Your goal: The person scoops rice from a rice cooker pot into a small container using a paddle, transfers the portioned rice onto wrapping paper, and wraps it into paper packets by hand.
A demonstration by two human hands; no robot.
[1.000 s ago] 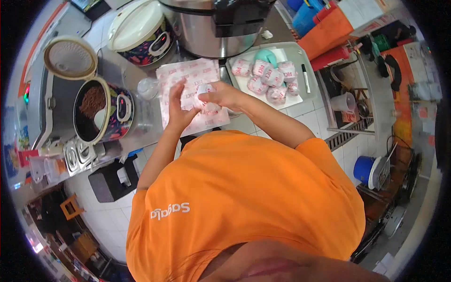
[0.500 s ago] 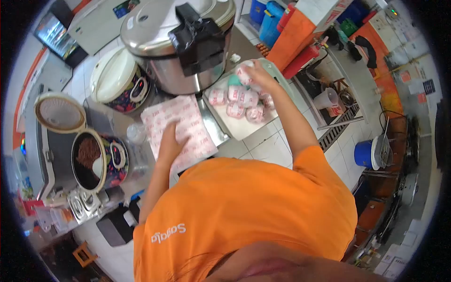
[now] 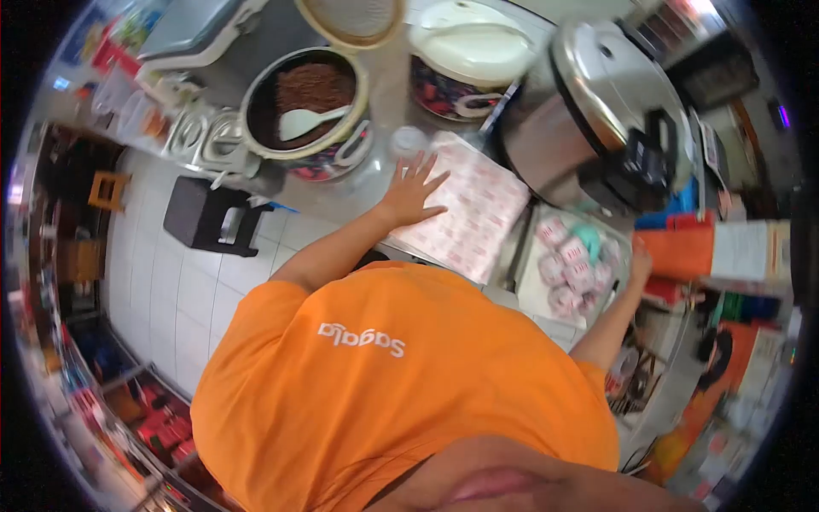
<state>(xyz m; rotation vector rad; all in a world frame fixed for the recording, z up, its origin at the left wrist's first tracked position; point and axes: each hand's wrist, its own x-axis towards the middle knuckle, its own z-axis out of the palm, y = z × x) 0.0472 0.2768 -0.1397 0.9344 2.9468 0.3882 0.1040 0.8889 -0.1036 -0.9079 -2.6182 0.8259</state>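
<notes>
My left hand (image 3: 414,196) is open with its fingers spread, at the left edge of a stack of red-printed white wrapping paper (image 3: 478,205). Just beyond its fingertips stands a small clear container (image 3: 409,142). My right hand (image 3: 640,263) is beside the right edge of a white tray (image 3: 533,294), small and blurred, so its grip does not show. Several round paper-wrapped parcels (image 3: 578,275) lie in that tray, around a teal item (image 3: 589,241).
A rice cooker (image 3: 364,102) with its lid up holds brown food (image 3: 316,88) and a white rice paddle (image 3: 311,122). Behind the paper stand a second, closed cooker (image 3: 465,51) and a large steel cooker (image 3: 554,119). A black stool (image 3: 205,213) stands on the floor at left.
The view has swung left. My right hand, earlier on a wrapped parcel above the tray, is now at the tray's right side. My left hand has shifted to the paper's left edge, fingers spread.
</notes>
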